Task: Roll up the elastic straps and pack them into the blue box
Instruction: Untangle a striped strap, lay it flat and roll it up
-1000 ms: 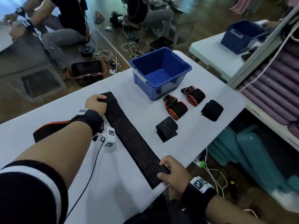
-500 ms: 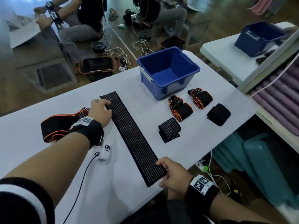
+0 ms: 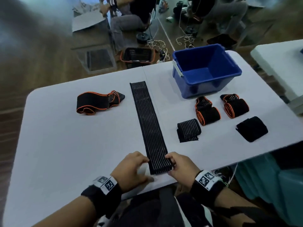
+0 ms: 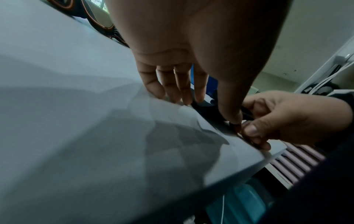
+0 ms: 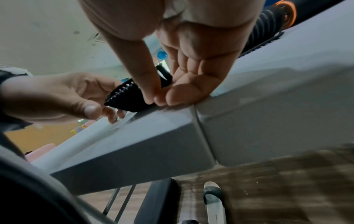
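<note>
1. The right hand [image 3: 182, 166] has its grip on the near end of the long striped strap [image 3: 150, 125], thumb and fingers pinching its right corner at the worktop's front edge.
2. The left hand [image 3: 132, 169] sets its fingertips [image 4: 184, 97] against the same end's left corner; whether that grip has actually closed on the cloth I cannot tell.
3. The strap lies flat and unrolled, running from the front edge toward the back edge of the white worktop [image 3: 82, 153], about mid-width.
4. The blue box [image 3: 206, 71] stands at the back right corner.
5. Between the box and the front right edge lie four rolled straps: two orange-trimmed rolls [image 3: 208, 112], a striped roll [image 3: 188, 130] and a plain black roll [image 3: 251, 128].
6. Left of the long strap lies a loosely folded orange-trimmed strap [image 3: 96, 103], well apart from it.
</note>
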A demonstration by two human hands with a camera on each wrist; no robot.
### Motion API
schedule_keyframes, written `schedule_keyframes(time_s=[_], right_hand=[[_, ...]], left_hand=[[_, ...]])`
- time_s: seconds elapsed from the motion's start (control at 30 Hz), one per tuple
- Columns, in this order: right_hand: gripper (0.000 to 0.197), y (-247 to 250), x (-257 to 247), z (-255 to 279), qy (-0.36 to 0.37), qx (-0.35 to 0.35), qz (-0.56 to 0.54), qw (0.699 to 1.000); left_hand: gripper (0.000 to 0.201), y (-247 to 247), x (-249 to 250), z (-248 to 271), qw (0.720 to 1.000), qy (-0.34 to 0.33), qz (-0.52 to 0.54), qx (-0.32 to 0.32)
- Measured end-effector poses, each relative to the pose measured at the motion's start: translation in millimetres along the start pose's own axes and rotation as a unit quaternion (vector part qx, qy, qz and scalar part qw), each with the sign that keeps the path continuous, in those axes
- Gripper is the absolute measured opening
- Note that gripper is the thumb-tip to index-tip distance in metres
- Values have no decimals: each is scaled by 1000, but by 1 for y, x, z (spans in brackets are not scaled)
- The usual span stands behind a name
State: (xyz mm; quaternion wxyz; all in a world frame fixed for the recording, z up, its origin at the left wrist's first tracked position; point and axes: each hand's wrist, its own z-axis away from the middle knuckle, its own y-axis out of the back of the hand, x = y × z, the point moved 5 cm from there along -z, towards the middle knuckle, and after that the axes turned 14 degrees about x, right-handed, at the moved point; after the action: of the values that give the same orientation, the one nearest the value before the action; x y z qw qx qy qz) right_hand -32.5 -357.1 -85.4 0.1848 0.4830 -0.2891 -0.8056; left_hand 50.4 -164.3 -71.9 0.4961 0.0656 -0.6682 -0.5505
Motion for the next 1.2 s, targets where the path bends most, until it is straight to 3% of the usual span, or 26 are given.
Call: schedule_keyframes(time_s=[0.13,0.3,0.37,0.5,0.63,0.87,1.03,1.2], right_hand=[[40,4,2,-9,16,4,22,1000],[22,11,0,-19,35,9,7,999],[6,13,-3,-23,62,1,30,998],[28,15,-11,-29,122,0,102,987],[21,16,-14,-32,134,5,122,983],[9,24,-7,-32,97,15,35,995],[11,21,-1,-38,51,28,-38,998],[24,22,-8,-36,80,40,-1,996]], left_hand=[[71,-11,4,10,999,25,-42,12],[46,-15,2,16,993,83,-47,63],[34,-15,1,16,990,111,-25,86],[20,-14,5,12,980,160,-4,116],[23,-16,12,11,972,191,3,138],[28,-20,17,17,962,232,21,146],[34,-19,12,14,945,284,30,157],[24,-19,11,6,939,300,30,166]])
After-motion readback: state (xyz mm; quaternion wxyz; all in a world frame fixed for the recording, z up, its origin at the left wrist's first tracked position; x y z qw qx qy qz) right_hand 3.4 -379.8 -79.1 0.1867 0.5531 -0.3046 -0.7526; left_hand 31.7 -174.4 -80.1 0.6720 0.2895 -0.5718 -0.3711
